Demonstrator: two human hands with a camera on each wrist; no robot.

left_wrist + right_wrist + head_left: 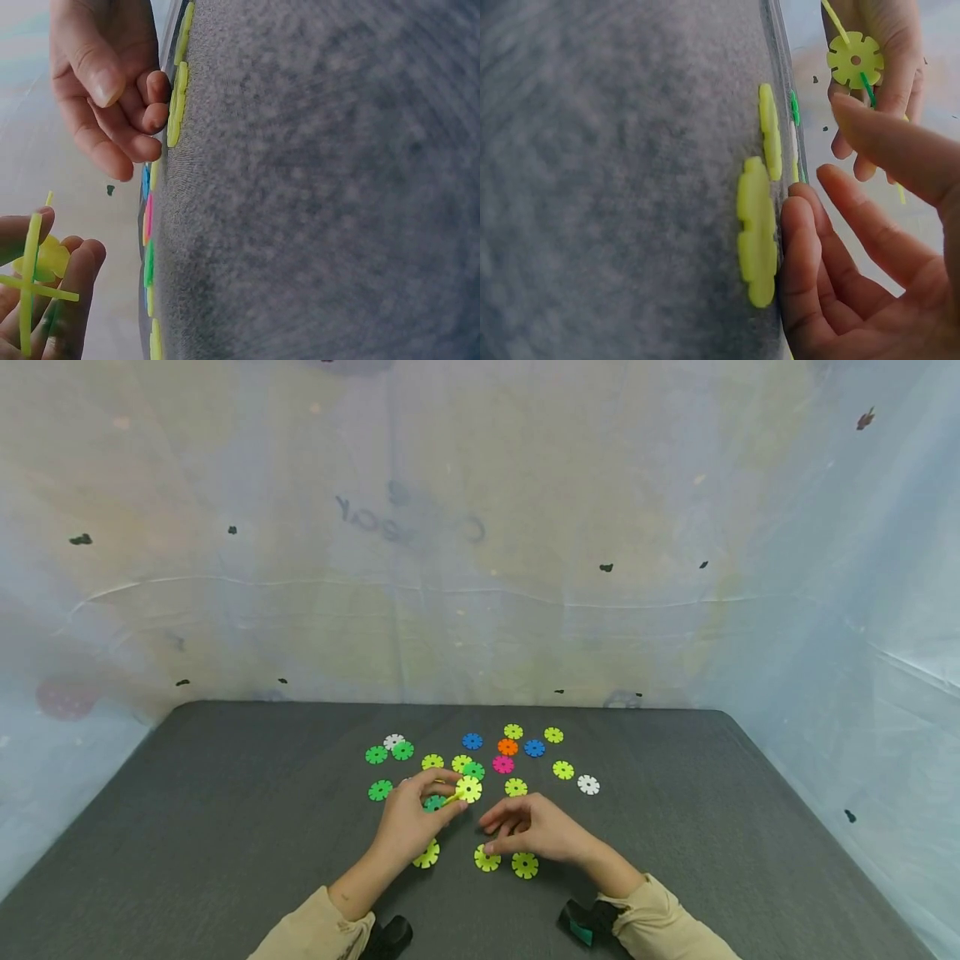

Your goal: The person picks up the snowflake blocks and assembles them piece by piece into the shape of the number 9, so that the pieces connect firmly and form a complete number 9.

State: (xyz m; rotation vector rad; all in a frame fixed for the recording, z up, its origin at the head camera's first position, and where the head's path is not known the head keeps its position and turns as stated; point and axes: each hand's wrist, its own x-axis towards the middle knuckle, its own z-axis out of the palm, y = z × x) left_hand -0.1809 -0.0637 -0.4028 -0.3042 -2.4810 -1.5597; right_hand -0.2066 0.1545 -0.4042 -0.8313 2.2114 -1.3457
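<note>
The left hand (407, 818) pinches interlocked yellow and green notched plastic discs (469, 789) above the grey table (225, 827), well in from its far edge; the right hand (551, 831), loosely curled, is empty.

Faint letters (366, 520) resembling "YO" (the rest is blurred) stand on the pale sheet (525, 485) beyond the far edge of the table (262, 793).

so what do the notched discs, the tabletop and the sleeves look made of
Notched discs: probably smooth plastic, thin and evenly coloured with crisp notches. Tabletop: perhaps fabric-covered, matt grey with fine speckled grain. Sleeves: likely cloth, matt beige, creased at the cuffs.
</note>
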